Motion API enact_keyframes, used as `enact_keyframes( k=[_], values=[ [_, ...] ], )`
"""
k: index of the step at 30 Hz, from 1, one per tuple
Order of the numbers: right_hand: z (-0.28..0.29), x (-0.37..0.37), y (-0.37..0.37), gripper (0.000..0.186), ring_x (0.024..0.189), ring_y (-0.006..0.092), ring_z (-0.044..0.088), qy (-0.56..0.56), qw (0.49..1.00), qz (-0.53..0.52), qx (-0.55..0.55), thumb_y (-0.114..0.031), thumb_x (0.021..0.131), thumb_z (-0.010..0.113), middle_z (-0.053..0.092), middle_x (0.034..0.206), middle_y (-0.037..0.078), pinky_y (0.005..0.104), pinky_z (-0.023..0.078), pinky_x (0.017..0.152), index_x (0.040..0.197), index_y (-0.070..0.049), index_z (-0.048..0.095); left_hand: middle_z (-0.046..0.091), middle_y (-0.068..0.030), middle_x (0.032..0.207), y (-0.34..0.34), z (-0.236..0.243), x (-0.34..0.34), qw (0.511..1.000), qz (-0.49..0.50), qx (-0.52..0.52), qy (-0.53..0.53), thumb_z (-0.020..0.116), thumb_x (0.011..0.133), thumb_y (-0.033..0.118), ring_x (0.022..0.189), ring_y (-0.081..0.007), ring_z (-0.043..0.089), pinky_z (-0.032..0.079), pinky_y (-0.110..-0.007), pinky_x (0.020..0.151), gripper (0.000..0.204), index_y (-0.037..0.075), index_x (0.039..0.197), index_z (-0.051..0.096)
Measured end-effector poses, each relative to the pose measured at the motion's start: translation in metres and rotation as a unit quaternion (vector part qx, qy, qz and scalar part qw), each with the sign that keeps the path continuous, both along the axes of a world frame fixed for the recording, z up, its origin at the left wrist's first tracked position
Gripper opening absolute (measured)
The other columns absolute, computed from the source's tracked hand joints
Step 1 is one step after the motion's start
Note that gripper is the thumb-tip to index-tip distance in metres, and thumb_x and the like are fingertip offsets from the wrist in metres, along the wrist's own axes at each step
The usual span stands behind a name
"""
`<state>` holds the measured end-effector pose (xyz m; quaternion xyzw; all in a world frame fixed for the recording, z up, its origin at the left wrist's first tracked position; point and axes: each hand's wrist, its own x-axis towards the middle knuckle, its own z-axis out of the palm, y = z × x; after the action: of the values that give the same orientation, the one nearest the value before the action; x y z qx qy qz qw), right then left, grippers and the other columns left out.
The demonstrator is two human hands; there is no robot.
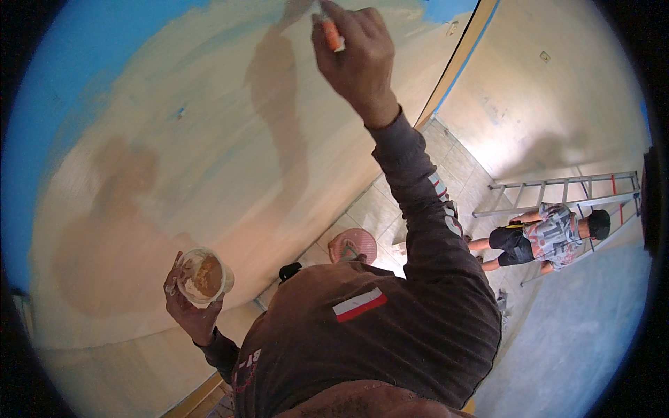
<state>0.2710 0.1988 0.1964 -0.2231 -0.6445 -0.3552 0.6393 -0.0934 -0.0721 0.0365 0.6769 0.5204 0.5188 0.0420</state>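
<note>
The right hand point(359, 59), raised at the top edge in front of the wall point(209, 146), grips an orange-handled tool point(331, 35). Its long axis runs steeply, leaning a little; the pale butt end points down and slightly right, toward the person, and the other end points up toward the picture's top edge. That far end cannot be made out, so the tool's kind stays unclear. The left hand point(187, 311), low at the left, clasps a white tub point(228, 279), its mouth turned up to the camera and tan, lumpy material inside.

There is one tool, one tub, one ladder point(516, 210) and one co-worker point(550, 240), who is beside the ladder at the right. One sandal point(364, 244) shows on the tiled floor point(376, 209), partly hidden by the person's dark top point(369, 348). The left hand's fingers are partly hidden by the tub; the wall, beige with blue areas, is cut off by the lens's dark rim.
</note>
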Motion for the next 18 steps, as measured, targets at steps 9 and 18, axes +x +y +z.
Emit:
enact_keyframes(
  k=[9,18],
  values=[
    [-0.003,-0.076,-0.052,0.035,0.068,0.0224,0.057,-0.055,0.989,0.135,-0.001,-0.003,0.074,0.079,0.066,0.08,0.008,0.0321,0.048,0.06,0.108,-0.001,0.069,0.059,-0.0189,0.138,-0.004,0.005,0.007,0.999,0.035,-0.004,-0.004,0.091,0.068,0.035,0.121,-0.0316,0.061,0.051,-0.045,0.101,0.081,0.008,0.133,0.05],
    [0.001,-0.119,-0.076,0.031,0.064,0.0221,0.059,-0.045,0.953,0.299,-0.001,0.001,0.074,0.078,0.07,0.089,0.01,0.031,0.048,0.059,0.104,-0.001,0.071,0.055,-0.0227,0.14,-0.016,-0.004,0.005,0.995,0.02,-0.015,-0.095,0.092,0.067,0.031,0.129,-0.0344,0.055,0.048,-0.049,0.106,0.083,0.007,0.135,0.05]
  ],
)
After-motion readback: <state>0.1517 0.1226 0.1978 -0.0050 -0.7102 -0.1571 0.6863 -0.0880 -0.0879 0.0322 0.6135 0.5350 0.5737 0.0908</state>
